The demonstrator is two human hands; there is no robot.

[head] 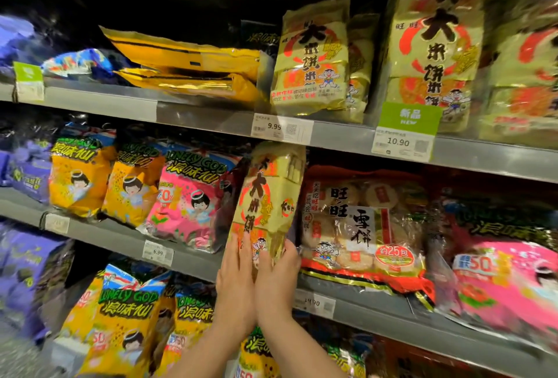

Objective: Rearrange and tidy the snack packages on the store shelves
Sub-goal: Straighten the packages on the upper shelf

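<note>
Head view: gold rice-cracker pack (265, 196) upright at front of middle shelf (196, 259), between pink Lonely God bag (187, 199) and red-trimmed cracker bag (362, 226). Left hand (235, 281) lies flat-fingered against its lower front; right hand (276, 278) wraps its lower right edge. Top shelf (341, 136) holds matching gold packs (314, 57) upright, yellow bags (187, 66) lying flat.

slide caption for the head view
Left hand and right hand steady a gold cracker pack between pink bag and red bag
</note>
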